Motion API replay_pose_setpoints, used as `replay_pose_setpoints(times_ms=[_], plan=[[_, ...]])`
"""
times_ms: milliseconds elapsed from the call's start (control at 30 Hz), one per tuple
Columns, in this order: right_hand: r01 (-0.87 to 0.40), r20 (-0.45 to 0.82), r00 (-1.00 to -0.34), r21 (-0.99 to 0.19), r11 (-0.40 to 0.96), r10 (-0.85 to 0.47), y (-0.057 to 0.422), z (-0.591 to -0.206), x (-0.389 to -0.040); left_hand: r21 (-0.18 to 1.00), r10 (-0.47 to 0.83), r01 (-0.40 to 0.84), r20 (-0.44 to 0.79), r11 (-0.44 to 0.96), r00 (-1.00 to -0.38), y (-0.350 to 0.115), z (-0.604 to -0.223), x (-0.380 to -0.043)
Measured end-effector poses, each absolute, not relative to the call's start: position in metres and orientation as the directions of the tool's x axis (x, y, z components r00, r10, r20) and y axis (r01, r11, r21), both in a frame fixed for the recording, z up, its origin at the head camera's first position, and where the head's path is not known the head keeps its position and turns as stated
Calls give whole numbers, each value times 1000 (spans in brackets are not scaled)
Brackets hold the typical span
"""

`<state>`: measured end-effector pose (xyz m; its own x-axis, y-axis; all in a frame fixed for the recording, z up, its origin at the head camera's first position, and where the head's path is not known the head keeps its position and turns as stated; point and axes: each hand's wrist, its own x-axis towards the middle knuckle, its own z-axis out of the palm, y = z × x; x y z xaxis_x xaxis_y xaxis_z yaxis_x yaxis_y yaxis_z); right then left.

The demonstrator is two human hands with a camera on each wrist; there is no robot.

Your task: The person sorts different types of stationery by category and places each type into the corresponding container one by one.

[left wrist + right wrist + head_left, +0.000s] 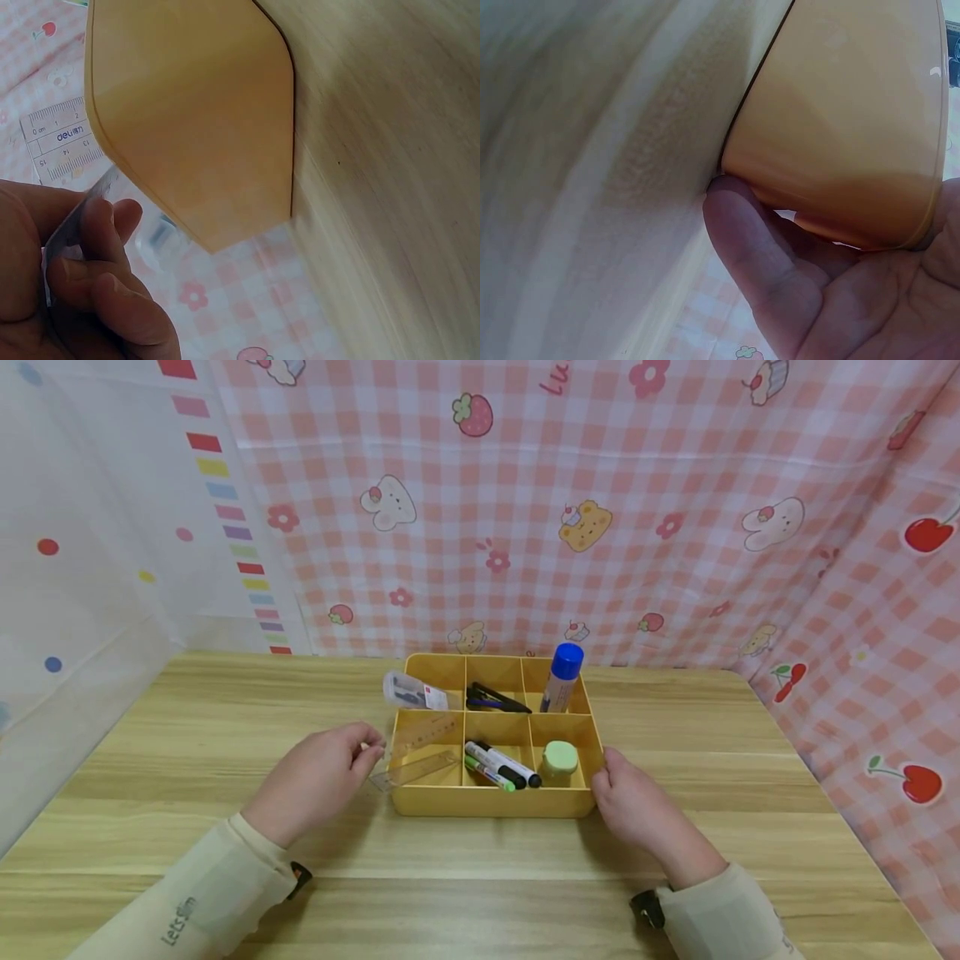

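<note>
My left hand (326,777) pinches a thin clear plastic ruler (427,732) beside the left wall of a yellow organizer box (491,803). That ruler reaches over the box's front left compartment; in the left wrist view its edge shows between the fingers. Another clear ruler (64,140) leans out over the box's rim, its scale readable in the left wrist view. At the box's front right corner, my right hand (633,797) grips the outer wall. The right wrist view shows the fingers and thumb around that wall (840,112).
Box compartments hold a clear plastic case (416,691), black scissors-like handles (495,697), a blue-capped glue stick (562,677), several markers (502,766) and a pale green lidded jar (559,760). A wooden table (480,877) lies underneath. Patterned cloth (525,527) hangs behind.
</note>
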<state>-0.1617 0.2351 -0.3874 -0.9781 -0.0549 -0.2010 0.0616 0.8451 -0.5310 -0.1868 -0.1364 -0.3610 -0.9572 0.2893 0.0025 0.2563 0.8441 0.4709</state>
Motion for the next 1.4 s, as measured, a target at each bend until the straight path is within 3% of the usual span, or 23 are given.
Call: replay_pose_setpoints(times_ms=[733, 1400], plan=[[58, -194, -979, -540, 840, -56, 235, -389, -161, 455, 323, 298, 24, 839, -946, -134, -361, -188], [55, -197, -978, -537, 842, -62, 236, -389, -161, 477, 309, 248, -52, 843, -950, -126, -356, -191]])
